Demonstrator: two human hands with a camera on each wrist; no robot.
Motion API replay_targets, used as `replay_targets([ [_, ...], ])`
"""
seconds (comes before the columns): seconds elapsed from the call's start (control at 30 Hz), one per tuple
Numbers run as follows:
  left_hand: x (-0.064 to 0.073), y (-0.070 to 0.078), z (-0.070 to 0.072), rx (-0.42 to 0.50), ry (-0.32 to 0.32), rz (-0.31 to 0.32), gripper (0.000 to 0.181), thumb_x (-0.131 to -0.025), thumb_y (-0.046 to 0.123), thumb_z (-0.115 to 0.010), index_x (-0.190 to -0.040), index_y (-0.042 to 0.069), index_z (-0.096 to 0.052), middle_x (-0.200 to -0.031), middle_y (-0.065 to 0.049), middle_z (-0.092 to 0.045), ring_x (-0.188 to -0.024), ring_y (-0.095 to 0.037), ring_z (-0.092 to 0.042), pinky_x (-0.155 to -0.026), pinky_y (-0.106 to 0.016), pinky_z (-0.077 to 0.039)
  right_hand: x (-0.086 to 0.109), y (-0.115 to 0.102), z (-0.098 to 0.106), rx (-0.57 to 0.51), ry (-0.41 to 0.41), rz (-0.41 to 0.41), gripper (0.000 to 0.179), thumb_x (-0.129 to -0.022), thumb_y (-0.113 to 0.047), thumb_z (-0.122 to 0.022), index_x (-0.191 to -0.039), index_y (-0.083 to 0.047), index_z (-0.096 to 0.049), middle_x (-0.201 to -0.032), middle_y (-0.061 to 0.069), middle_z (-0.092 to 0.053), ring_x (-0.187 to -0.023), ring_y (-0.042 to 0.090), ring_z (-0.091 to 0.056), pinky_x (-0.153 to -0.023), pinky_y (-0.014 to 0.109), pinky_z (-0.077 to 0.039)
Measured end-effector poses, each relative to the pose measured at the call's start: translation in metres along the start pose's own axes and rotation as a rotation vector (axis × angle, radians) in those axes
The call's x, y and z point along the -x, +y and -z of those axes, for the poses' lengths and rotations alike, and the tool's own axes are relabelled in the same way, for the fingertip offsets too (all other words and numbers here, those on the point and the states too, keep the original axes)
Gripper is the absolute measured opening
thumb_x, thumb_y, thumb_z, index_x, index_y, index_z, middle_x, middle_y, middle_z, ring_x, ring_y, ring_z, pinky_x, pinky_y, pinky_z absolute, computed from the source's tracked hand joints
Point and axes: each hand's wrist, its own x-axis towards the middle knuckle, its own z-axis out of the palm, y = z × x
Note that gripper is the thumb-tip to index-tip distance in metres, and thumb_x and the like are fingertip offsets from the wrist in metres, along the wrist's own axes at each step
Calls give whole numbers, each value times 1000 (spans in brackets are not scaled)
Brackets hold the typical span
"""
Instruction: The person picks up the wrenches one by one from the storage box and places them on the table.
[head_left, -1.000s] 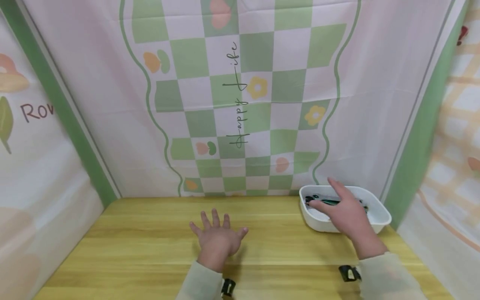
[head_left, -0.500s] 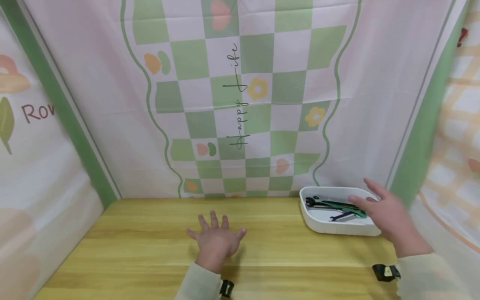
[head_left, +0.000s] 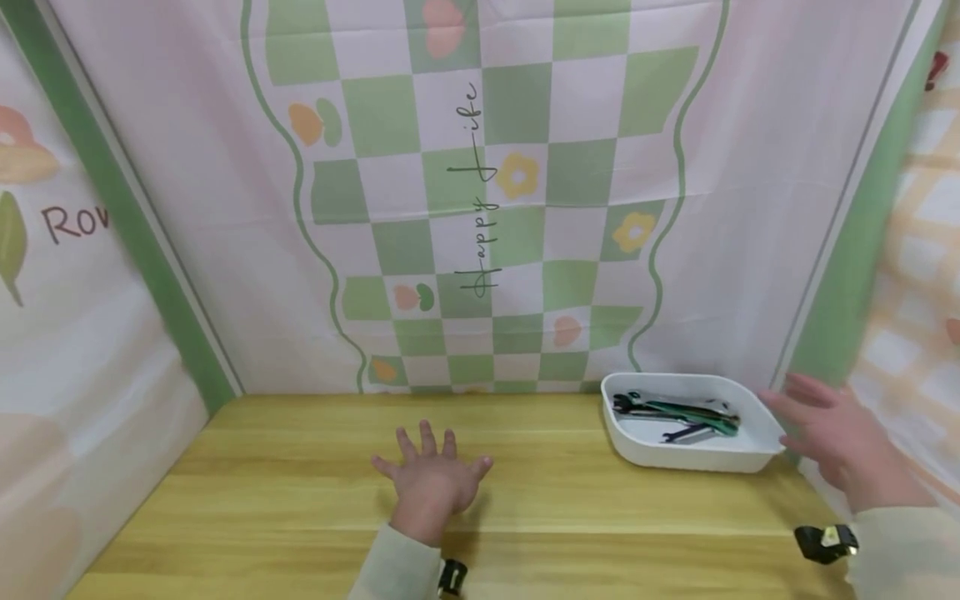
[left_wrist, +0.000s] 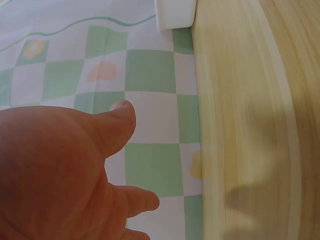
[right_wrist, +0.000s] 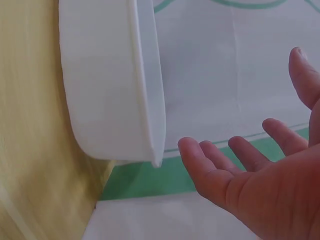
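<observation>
A white plastic tub (head_left: 697, 457) stands at the back right of the wooden table in the head view. Inside lie several wrenches (head_left: 675, 408), some dark, some green. My right hand (head_left: 832, 433) hovers just off the tub's right end, its fingers loosely bent and holding nothing. From the right wrist view, a gap shows between that hand (right_wrist: 260, 175) and the tub's wall (right_wrist: 105, 85). Over the middle of the table my left hand (head_left: 435, 479) is spread, palm down and fingers apart. Nothing is in the left hand (left_wrist: 65, 160) in its wrist view either.
The wooden table (head_left: 315, 533) ends at a back curtain (head_left: 517, 250) with green checks and flowers. Printed curtains also hang at the left (head_left: 75, 375) and right (head_left: 911, 292). A small black device (head_left: 825, 543) sits at the right wrist.
My right hand has moved right, from over the tub to beyond its right end, uncovering the wrenches. The left hand has hardly moved. The tub stays in place.
</observation>
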Motion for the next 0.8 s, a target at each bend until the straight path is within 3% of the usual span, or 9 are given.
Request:
replay_targets([
  [0.1,0,-1,0,4,-2,-1,85,-91,76,-34,-156,21,-36,-164,-15,-13,-145,-48,1,-98,-83,3,1,6,7,65,21,-6,95,-99,-45,-59,-153,4,1,-151,42,-6,-94,14,-61,-77,31,-58],
  [0.17,0,-1,1,8,-1,-1,85,-91,76,-35,-156,21,-36,-163,-15,-13,-145,-49,1,-98,-83,3,1,10,10,65,8,-7,95,-99,-45,-58,-153,5,2,-152,42,-5,-95,13,-60,-77,32,-59],
  [0.23,-1,-1,1,9,1,-4,85,-91,76,-35,-156,21,-37,-163,-15,-13,-145,-49,1,-98,-84,3,0,13,12,48,-8,-18,95,-100,-46,-56,-152,5,5,-153,40,-1,-109,30,-59,-77,31,-59],
  [0.33,-2,-2,1,16,-1,-6,85,-92,76,-35,-156,20,-37,-163,-16,-13,-145,-49,1,-97,-84,4,-1,19,14,-26,-63,-38,95,-102,-43,-53,-150,4,14,-153,37,13,-130,60,-25,-82,34,-58],
  [0.4,-2,-2,2,21,-3,-6,84,-92,75,-36,-156,20,-37,-163,-16,-13,-145,-50,1,-97,-84,5,-1,22,14,-65,-87,-45,95,-102,-41,-52,-149,4,17,-153,36,19,-132,63,-12,-84,38,-57],
  [0.47,-2,-3,2,26,-4,-3,84,-92,75,-36,-156,20,-37,-163,-16,-13,-145,-49,2,-97,-84,5,-1,27,12,-87,-111,-31,94,-103,-37,-52,-148,5,18,-151,37,19,-127,51,-40,-85,41,-57],
  [0.53,-2,-3,2,32,-1,-1,85,-92,75,-36,-156,20,-37,-163,-16,-13,-145,-49,2,-97,-83,6,-1,32,10,-117,-124,-19,92,-104,-33,-52,-147,7,18,-151,38,17,-113,25,-59,-85,43,-57],
  [0.63,-1,-3,2,38,3,0,85,-91,75,-36,-155,19,-37,-163,-16,-14,-145,-49,1,-98,-83,5,-1,40,8,-130,-115,-29,93,-102,-34,-56,-149,7,14,-153,37,12,-88,-9,-54,-83,41,-58],
  [0.8,-1,-5,2,39,9,-3,86,-91,76,-35,-155,19,-38,-163,-17,-14,-145,-49,1,-97,-84,4,-3,46,9,-147,-119,-98,98,-100,-39,-58,-150,3,16,-154,35,10,-87,-7,-55,-85,40,-57],
])
